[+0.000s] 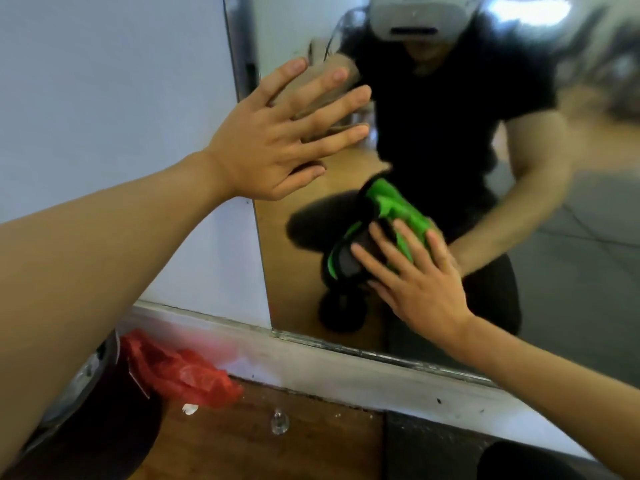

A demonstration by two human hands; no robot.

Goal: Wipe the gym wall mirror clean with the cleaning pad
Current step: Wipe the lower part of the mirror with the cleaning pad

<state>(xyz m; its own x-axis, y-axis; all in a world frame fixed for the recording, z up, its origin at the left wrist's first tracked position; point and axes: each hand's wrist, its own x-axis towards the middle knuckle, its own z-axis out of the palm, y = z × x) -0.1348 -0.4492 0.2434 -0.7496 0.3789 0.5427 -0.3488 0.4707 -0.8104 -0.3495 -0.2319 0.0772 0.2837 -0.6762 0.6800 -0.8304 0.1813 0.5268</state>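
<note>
The green-and-black fabric cleaning pad [388,230] lies flat against the lower left part of the large frameless wall mirror [588,244], directly under the spread fingers of the right hand [415,282], so the grip here is a flat press with straight fingers, not a curl around anything. The pad's long axis runs slantwise, from lower left up toward the right, and it reaches up and left past the fingertips. The left hand [273,140] is also open, fingers splayed, braced across the mirror's left edge, higher and further left, holding nothing. The right hand is plainly the nearer one. The pad looks soft and folded, bright green panels edged in dark grey; motion blur hides finer detail.
</note>
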